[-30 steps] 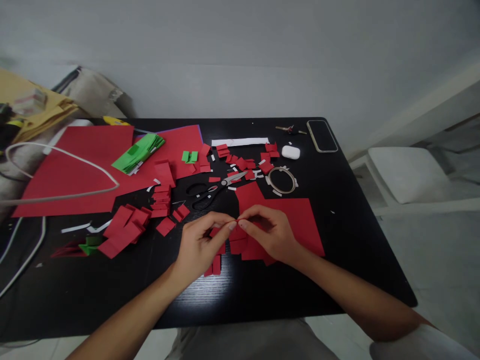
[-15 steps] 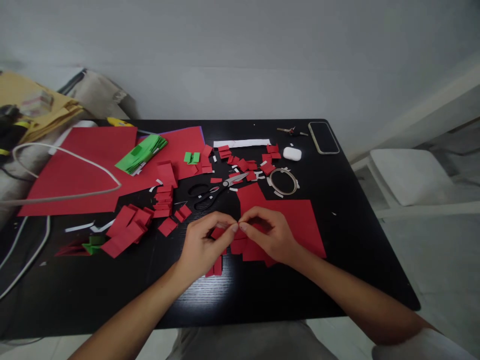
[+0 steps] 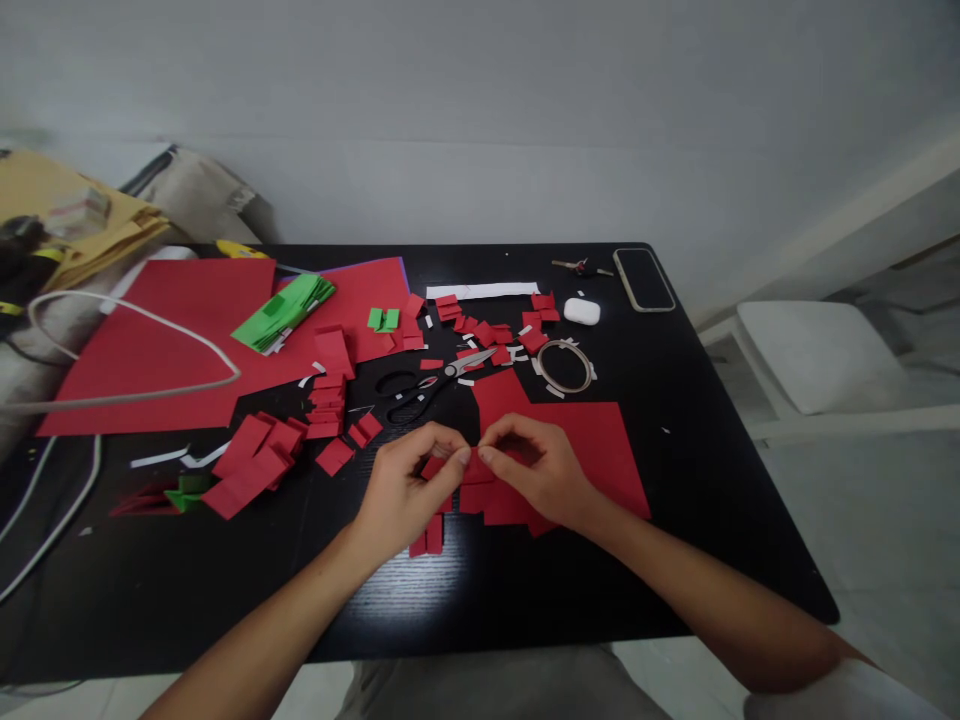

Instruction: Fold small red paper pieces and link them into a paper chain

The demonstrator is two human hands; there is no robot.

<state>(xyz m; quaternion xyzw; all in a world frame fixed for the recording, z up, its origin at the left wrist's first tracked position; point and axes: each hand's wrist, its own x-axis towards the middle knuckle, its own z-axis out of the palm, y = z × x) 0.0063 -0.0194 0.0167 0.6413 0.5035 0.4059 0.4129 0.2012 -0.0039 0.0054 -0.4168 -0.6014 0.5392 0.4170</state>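
Over red paper near the table's front, my left hand (image 3: 416,480) and my right hand (image 3: 536,465) face each other, thumb and forefinger of each pinched. Their fingertips sit close together. What lies between them is too small to make out. Red paper pieces (image 3: 472,498) show just below the fingertips, and a larger red sheet (image 3: 600,450) spreads beneath and beyond my right hand. A small folded red piece (image 3: 426,537) rests by my left wrist. Just past the hands, black-handled scissors (image 3: 450,370) lie with their blades partly apart.
A tape roll (image 3: 564,367) edged with white bits, a white case (image 3: 582,311), keys (image 3: 581,268) and a phone (image 3: 643,279) lie at the back right. Leftward are folded red papers (image 3: 255,460), a green paper bundle (image 3: 285,312), large red sheets (image 3: 165,350) and a white cable (image 3: 150,308).
My fingertips have moved slightly apart, leaving a narrow gap between the two hands. The view has shifted a little; the things on the table stay in place.
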